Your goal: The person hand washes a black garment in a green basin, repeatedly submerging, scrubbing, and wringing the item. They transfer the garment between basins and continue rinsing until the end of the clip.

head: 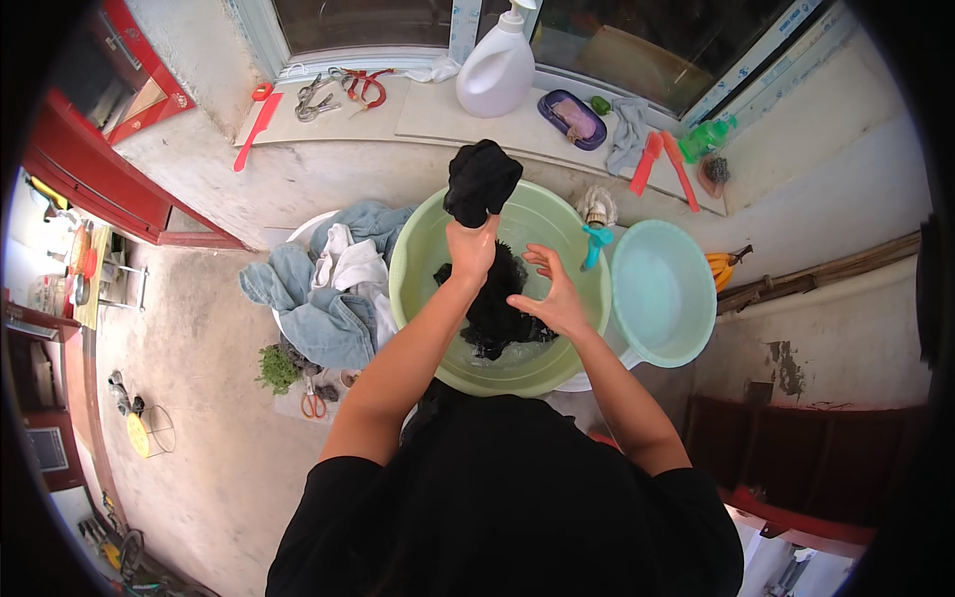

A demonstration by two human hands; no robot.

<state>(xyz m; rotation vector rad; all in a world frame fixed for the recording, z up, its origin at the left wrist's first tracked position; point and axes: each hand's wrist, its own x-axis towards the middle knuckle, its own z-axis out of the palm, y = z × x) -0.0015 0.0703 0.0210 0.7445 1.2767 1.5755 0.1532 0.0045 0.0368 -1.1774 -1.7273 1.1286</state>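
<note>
My left hand (472, 250) is closed around a black garment (483, 179), whose bunched end sticks up above the fist towards the sill. More black cloth (503, 302) lies wet in the water of a large pale green basin (412, 328). Whether this is the same piece as the one in my fist, I cannot tell. Over the basin's right half, my right hand (556, 295) is held with fingers spread and curved, holding nothing. A turquoise-handled tap (597, 242) with cloth wrapped around it reaches the basin's right rim.
Jeans (328, 317) and white clothes (351, 257) are piled in a tub at left. A light turquoise basin (662, 291) stands at right. The sill bears a pump bottle (496, 71), a purple soap dish (571, 119) and red-handled pliers (365, 88). Orange-handled scissors (313, 404) lie below the pile.
</note>
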